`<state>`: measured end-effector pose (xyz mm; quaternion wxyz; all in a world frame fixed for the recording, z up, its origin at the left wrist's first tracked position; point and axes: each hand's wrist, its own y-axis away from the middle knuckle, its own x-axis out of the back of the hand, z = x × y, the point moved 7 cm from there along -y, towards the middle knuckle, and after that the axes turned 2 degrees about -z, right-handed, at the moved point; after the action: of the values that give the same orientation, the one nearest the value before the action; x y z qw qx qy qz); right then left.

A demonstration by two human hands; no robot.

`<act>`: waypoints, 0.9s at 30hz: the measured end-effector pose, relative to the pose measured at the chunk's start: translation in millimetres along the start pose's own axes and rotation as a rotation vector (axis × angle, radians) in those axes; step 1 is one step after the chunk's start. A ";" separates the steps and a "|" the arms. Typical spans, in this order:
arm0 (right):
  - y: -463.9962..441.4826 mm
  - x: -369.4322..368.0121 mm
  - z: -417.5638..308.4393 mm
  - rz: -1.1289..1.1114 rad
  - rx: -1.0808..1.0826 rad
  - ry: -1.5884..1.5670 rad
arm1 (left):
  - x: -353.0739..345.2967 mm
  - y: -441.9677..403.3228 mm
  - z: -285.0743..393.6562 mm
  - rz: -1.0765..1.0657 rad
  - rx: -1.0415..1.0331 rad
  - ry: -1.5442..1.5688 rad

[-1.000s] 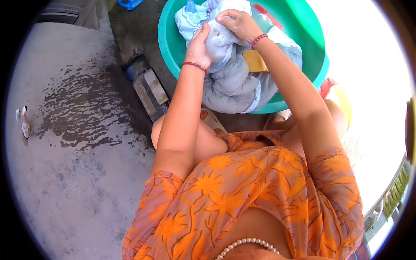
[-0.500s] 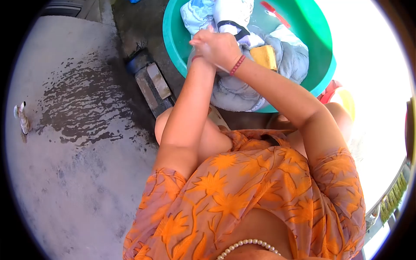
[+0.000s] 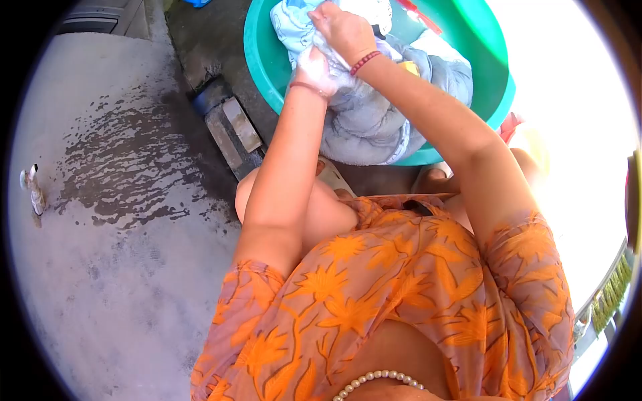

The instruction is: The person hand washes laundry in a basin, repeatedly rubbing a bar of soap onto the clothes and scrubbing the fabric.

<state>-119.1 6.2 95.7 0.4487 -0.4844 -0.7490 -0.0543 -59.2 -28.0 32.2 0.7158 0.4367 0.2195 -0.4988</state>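
Left hand (image 3: 315, 72), foam-covered: fingers closed on a wet, pale, bunched cloth (image 3: 334, 60). Right hand (image 3: 346, 35): fingers curled against the same cloth, the exact grip hidden. Cloth: held over the left part of a round green plastic basin (image 3: 262, 79); visible stretch slanted from far left to near right, full long axis not discernible. Below: one thick grey fabric bundle (image 3: 364, 127). One yellow block (image 3: 410, 67), partly hidden by the right forearm. Beyond: one slim red object (image 3: 422, 18). Outside, left: one pale rectangular brick (image 3: 242, 125).
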 end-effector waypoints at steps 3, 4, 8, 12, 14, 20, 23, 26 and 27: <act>40.9 -7.2 -40.3 -0.057 0.185 -0.080 | 6.5 -5.4 -2.7 0.025 0.040 0.034; 33.5 -5.8 -24.3 -0.017 0.154 -0.130 | 13.1 -4.0 -8.6 0.043 0.063 0.043; -15.1 -1.7 38.3 0.009 -0.086 0.023 | 18.7 -15.0 -16.2 -0.124 0.093 0.085; 46.2 -2.7 -38.1 0.030 0.208 -0.114 | 9.4 -13.6 -8.0 -0.148 0.086 0.163; 39.1 -6.6 -8.7 -0.014 0.122 -0.136 | 26.9 -26.0 -23.1 -0.191 0.130 0.188; -18.1 -4.0 95.9 0.107 0.051 -0.142 | 12.1 -0.1 0.2 0.009 0.014 -0.076; -6.4 50.7 100.4 0.233 -0.158 -0.372 | 29.7 -7.4 10.3 -0.005 -0.044 -0.076; 28.2 70.7 49.7 0.124 -0.089 -0.266 | 35.0 -5.0 8.1 -0.018 -0.063 -0.084; 41.2 62.8 38.6 0.052 -0.076 -0.336 | 35.3 -3.5 6.5 -0.026 -0.064 -0.098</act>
<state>-119.2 90.2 103.8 0.3000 -0.5225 -0.7980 0.0108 -48.8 -52.4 7.7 0.7328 0.3855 0.2058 -0.5216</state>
